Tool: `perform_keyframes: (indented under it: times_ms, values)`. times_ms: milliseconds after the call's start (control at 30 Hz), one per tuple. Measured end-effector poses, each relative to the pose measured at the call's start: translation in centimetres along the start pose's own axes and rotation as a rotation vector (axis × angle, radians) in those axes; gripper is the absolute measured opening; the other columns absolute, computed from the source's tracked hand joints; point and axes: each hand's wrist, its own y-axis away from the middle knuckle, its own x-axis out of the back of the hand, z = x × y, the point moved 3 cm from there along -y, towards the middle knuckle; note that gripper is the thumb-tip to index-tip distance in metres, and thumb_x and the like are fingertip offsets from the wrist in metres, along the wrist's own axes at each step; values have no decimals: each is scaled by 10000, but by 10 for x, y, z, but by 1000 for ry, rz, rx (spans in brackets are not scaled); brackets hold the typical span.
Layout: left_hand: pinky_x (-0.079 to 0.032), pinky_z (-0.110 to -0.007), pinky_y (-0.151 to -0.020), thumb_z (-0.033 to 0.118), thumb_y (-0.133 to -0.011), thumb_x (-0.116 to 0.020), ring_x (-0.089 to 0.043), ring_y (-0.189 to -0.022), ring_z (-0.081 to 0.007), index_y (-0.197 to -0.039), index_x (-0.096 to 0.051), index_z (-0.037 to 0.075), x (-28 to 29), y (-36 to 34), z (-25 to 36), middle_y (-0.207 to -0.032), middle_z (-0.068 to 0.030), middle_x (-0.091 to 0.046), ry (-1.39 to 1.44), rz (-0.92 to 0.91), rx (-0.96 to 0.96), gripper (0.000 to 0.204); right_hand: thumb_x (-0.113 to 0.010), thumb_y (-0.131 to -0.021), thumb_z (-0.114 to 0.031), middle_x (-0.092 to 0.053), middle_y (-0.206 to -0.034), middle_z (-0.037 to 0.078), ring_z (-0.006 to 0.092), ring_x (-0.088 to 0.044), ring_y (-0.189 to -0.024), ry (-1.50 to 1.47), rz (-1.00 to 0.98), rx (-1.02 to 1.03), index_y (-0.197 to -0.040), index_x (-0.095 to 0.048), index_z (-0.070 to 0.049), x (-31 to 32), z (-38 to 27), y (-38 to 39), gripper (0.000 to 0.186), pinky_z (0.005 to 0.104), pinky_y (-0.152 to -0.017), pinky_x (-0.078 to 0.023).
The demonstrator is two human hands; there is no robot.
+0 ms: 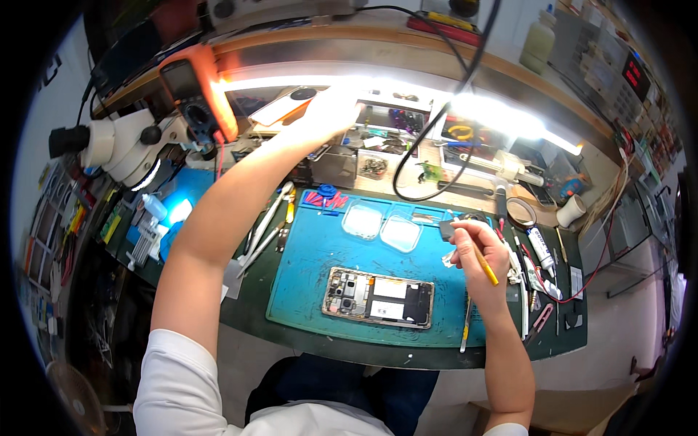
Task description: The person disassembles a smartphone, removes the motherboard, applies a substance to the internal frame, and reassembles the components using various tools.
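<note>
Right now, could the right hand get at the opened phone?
Probably yes: the right hand is near the phone, with nothing visible between them, though it holds a yellow tool.

Phone [378,297] lies back up and opened, as we see it: inner parts bare, pale frame around, round camera parts at left end, white patches near middle, black area toward right end. Flat on blue mat [302,280], near mat's front edge, long sides roughly along it. Slim yellow tool [486,269]: slanted in our right hand [480,251], yellow end toward worktop's [542,350] front right corner.
</note>
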Motion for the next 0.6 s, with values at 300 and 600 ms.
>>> perform_keyframes:
  times_ms: [300,600]
  values:
    - [-548,-503,-955,303,-993,-611,-701,-1088,-389,-1178,-710,24,-84,-99,-27,-1118,-245,-719,-383,257,-182,349,-738,-925,-73,-724,-872,97,262,-710,-675,512,61,426,-995,-716,-50,-6,-3,-2,76,341,-593,-560]
    - [-569,-480,-918,298,-973,-632,-721,-1037,-377,-1158,-716,27,-86,-82,-37,-1085,-248,-723,-55,306,-336,339,-753,-902,-69,-709,-842,87,261,-706,-652,591,153,489,-990,-710,-64,-1,-6,-2,98,345,-566,-552]
